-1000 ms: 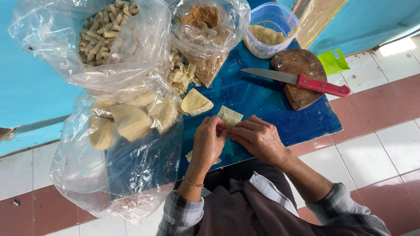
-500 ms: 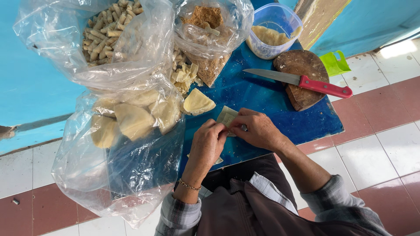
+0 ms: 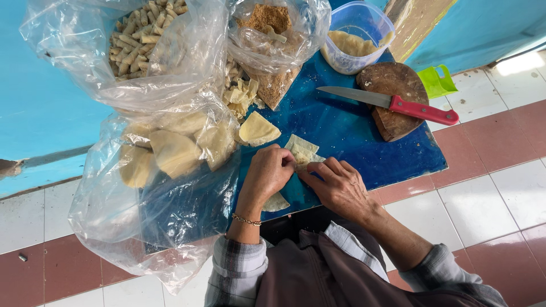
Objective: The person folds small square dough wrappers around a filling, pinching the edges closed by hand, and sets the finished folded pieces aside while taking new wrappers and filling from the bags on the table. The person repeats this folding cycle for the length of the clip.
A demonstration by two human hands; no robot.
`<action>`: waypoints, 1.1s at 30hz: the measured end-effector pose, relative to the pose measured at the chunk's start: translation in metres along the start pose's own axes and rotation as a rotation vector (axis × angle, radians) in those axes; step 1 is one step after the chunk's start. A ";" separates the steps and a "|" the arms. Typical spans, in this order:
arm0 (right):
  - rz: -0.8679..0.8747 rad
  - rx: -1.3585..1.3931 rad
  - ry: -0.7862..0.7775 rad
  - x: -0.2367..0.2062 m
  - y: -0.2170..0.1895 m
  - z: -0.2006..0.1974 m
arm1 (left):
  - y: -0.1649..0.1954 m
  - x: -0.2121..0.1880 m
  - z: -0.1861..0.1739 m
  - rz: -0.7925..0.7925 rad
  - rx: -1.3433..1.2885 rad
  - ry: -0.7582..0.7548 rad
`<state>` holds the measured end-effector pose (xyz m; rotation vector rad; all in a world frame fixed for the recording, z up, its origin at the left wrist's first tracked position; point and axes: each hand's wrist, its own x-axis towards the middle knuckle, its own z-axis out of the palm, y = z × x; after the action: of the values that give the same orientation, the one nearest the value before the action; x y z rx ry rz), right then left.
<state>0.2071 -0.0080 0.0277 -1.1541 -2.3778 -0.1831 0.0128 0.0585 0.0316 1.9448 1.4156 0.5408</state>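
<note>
A small pale dough sheet (image 3: 302, 150) lies on the blue board (image 3: 352, 136), near its front edge, and both hands are pinched on it: the left hand (image 3: 268, 173) curls over its left side with fingers together on the dough, and the right hand (image 3: 340, 187) presses its fingertips down on the lower right corner. Another flat piece of dough (image 3: 277, 202) peeks out from under the left wrist, and a folded wedge of dough (image 3: 257, 129) sits just beyond the left hand. To the left, a clear plastic bag (image 3: 153, 187) holds a pile of round dough sheets, spilling over the board's edge onto the tiled floor (image 3: 489, 199). Farther back, a second bag (image 3: 136, 45) is full of small rolled pieces, and a third bag (image 3: 273, 34) holds brown crumbly filling. A clear plastic tub (image 3: 358, 40) with pale paste stands at the back, beside a round wooden block (image 3: 392, 96) with a red-handled knife (image 3: 392, 102) lying across it.
</note>
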 end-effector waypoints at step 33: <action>0.123 0.204 0.101 0.015 0.014 0.011 | -0.001 0.006 -0.001 0.016 0.049 -0.035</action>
<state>0.2055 0.0151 0.0239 -1.1610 -2.1729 0.0410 0.0135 0.0642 0.0317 1.9961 1.4048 0.4807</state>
